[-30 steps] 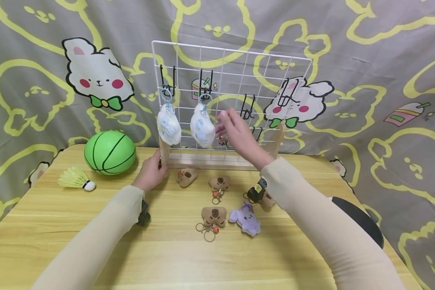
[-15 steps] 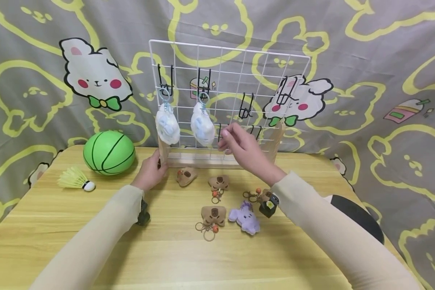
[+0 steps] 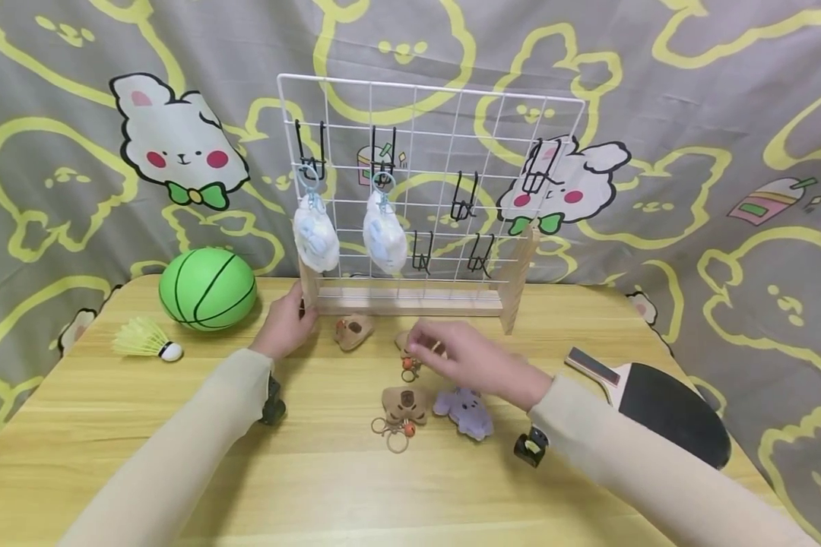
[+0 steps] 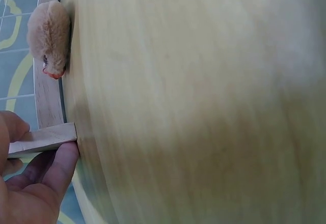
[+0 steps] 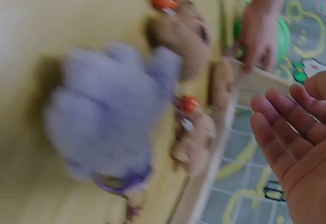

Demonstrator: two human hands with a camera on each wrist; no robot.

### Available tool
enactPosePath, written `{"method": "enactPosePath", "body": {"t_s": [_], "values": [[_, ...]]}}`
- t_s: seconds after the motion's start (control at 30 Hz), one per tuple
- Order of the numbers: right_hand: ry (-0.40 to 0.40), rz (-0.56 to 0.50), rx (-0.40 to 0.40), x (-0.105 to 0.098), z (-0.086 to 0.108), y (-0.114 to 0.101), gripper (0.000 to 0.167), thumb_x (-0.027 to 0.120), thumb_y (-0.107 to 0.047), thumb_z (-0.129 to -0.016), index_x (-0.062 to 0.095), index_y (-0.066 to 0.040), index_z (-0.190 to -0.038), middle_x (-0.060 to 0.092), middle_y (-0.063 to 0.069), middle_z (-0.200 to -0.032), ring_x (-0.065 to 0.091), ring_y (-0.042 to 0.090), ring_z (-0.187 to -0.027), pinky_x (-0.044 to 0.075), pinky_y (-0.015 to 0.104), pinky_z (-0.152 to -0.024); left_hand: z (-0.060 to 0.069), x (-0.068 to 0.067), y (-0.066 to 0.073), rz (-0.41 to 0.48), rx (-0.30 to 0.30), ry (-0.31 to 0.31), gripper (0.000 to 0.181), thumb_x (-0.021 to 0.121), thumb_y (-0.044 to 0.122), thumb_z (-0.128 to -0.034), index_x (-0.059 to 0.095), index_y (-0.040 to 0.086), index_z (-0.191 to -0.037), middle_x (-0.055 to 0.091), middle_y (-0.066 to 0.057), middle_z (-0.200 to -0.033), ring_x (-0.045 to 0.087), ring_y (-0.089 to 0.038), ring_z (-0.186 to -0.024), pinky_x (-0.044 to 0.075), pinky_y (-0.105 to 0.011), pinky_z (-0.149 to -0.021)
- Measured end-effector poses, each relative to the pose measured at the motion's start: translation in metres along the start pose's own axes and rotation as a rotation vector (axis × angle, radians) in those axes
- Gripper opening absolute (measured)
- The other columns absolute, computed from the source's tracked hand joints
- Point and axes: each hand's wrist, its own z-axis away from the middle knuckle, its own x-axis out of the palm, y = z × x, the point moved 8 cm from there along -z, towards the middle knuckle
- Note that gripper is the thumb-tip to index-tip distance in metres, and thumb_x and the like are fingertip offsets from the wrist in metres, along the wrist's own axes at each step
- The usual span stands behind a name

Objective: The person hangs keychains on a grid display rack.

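Foot point(image 4: 45, 138) of smooth wood, at eight o'clock on wire rack point(image 3: 432, 87), pinched in left hand point(image 3: 286, 324); fuzzy brown toy point(image 3: 402, 343) near loose-fingered right hand point(image 3: 475, 357); lumpy purple toy point(image 3: 465, 414) at that hand's six o'clock.

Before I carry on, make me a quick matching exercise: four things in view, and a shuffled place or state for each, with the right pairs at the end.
Things:
1. purple plush keychain
2. left hand
3. table tennis paddle
4. white plush keychains

Places and states:
A. hanging on the wire grid rack
B. lying at the right side of the table
C. lying beside a brown plush keychain
D. gripping the wooden side foot

Right pairs: 1-C, 2-D, 3-B, 4-A
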Motion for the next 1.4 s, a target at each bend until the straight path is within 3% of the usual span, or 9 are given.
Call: {"method": "enactPosePath", "body": {"t_s": [0.2, 0.37, 0.53, 0.77, 1.03, 1.17, 1.4], "values": [[-0.15, 0.059, -0.043, 0.039, 0.014, -0.005, 0.012, 0.063, -0.023, -0.105, 0.072, -0.016, -0.107, 0.074, -0.006, -0.098, 0.065, 0.0, -0.084, 0.059, 0.018, -0.079, -0.004, -0.001, 0.003, 0.007, 0.004, 0.007, 0.054, 0.051, 0.001, -0.1027, 0.035, -0.01, -0.152, 0.055, -0.043, -0.141, 0.06, -0.056, -0.128, 0.053, -0.064, -0.107], [-0.162, 0.167, -0.115, 0.06, 0.024, -0.016, 0.006, 0.069, -0.026, -0.101, 0.071, -0.02, -0.101, 0.066, -0.011, -0.092, 0.058, -0.001, -0.084, 0.053, 0.014, -0.078, -0.005, -0.001, 0.004, 0.01, 0.004, 0.008, 0.052, 0.052, 0.002, -0.1028, 0.037, -0.01, -0.151, 0.056, -0.043, -0.139, 0.061, -0.056, -0.126, 0.055, -0.064, -0.105], [-0.199, 0.304, -0.177, 0.075, 0.031, -0.026, 0.012, 0.07, -0.03, -0.101, 0.069, -0.019, -0.105, 0.062, -0.008, -0.096, 0.053, 0.001, -0.088, 0.052, 0.012, -0.079, -0.005, 0.001, 0.003, 0.006, 0.005, 0.006, 0.051, 0.052, 0.001, -0.1027, 0.037, -0.01, -0.15, 0.057, -0.043, -0.139, 0.062, -0.056, -0.125, 0.055, -0.063, -0.105], [-0.263, 0.361, -0.149, 0.086, 0.033, -0.028, 0.013, 0.068, -0.025, -0.101, 0.071, -0.02, -0.112, 0.056, -0.008, -0.104, 0.05, 0.002, -0.091, 0.052, 0.011, -0.08, -0.004, 0.002, 0.002, 0.009, 0.003, 0.009, 0.051, 0.051, 0.001, -0.1024, 0.037, -0.01, -0.15, 0.056, -0.043, -0.139, 0.062, -0.055, -0.126, 0.055, -0.064, -0.104], [-0.271, 0.405, -0.108, 0.092, 0.034, -0.029, 0.011, 0.066, -0.027, -0.103, 0.07, -0.022, -0.111, 0.052, -0.009, -0.107, 0.053, 0.008, -0.095, 0.056, 0.016, -0.08, -0.003, 0.002, -0.001, 0.01, -0.014, 0.002, 0.051, 0.05, 0.003, -0.1033, 0.037, -0.009, -0.151, 0.057, -0.042, -0.139, 0.062, -0.054, -0.125, 0.056, -0.063, -0.102], [-0.269, 0.387, -0.08, 0.092, 0.032, -0.029, 0.003, 0.067, -0.025, -0.102, 0.067, -0.021, -0.102, 0.05, -0.009, -0.104, 0.051, 0.008, -0.092, 0.051, 0.013, -0.071, -0.001, 0.001, -0.001, 0.007, -0.017, 0.011, 0.05, 0.051, 0.003, -0.1032, 0.038, -0.008, -0.151, 0.058, -0.041, -0.138, 0.063, -0.054, -0.124, 0.056, -0.063, -0.102], [-0.296, 0.314, -0.05, 0.093, 0.028, -0.026, 0.013, 0.072, -0.024, -0.097, 0.059, -0.02, -0.098, 0.048, -0.01, -0.098, 0.045, 0.006, -0.087, 0.047, 0.012, -0.068, 0.0, 0.0, -0.001, -0.001, -0.016, 0.021, 0.049, 0.051, 0.002, -0.1027, 0.04, -0.008, -0.15, 0.059, -0.041, -0.137, 0.064, -0.054, -0.124, 0.056, -0.063, -0.103]]}}
